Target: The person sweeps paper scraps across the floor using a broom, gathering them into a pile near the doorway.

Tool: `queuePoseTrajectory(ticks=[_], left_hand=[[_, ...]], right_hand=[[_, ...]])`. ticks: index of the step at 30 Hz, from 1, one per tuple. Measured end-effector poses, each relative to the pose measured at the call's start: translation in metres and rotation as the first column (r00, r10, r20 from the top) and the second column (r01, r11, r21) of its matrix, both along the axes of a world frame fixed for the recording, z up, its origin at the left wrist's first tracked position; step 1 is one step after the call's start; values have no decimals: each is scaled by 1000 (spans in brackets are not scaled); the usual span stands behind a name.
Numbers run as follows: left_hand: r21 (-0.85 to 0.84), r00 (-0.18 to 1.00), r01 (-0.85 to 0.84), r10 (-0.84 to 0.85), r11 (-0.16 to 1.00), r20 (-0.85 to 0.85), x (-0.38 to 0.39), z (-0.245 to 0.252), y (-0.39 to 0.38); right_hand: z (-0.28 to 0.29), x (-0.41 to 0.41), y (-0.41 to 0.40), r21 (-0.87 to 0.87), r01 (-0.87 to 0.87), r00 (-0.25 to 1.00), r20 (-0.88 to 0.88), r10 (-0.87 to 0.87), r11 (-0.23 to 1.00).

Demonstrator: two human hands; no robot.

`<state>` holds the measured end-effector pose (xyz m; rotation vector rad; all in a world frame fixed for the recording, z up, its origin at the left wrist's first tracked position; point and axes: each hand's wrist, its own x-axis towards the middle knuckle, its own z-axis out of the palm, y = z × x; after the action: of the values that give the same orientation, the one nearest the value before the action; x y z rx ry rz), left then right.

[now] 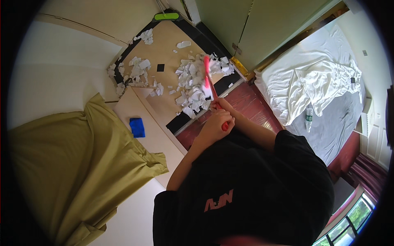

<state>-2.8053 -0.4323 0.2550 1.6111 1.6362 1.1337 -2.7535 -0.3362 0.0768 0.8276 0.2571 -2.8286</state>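
A red broom (212, 87) reaches from my body towards the floor, its pink head (207, 72) blurred among torn pieces of white paper. Near the end of the handle, my left hand (215, 123) is wrapped around it. My right hand (223, 105) grips the same handle just farther along, close against the left. Beneath and around the head spreads a large heap of white paper scraps (192, 78), partly hidden by the broom. Smaller clusters of scraps (138, 70) lie to the left on the tan floor (166, 40).
Far off in the corner stands a green-headed broom or mop (166, 16). A low cabinet (147, 115) on the left bears a folded blue cloth (137, 127) and an olive cloth (67, 147). On the right, a bed (332, 123) holds white sheets and a plastic bottle (309, 120).
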Motion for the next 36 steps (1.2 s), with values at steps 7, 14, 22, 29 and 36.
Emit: queuePoseTrajectory(ticks=[7,14,22,29,36], left_hand=[[59,963,163,-146,985,-228,5,2,40],[135,958,287,-287,948,-25,7,27,59],[-75,963,241,-229,968,145,-8,-9,67],[-143,975,184,-163,972,148,-27,-28,74],[-129,931,345,-356,930,-75,-17,-30,75]], right_hand=[[49,-4,36,12,155,987,48,-155,988],[104,36,41,104,149,943,285,-173,983],[74,34,47,163,321,784,507,-359,933],[5,9,48,147,222,860,436,-264,964],[-14,0,47,27,230,949,216,-230,973]])
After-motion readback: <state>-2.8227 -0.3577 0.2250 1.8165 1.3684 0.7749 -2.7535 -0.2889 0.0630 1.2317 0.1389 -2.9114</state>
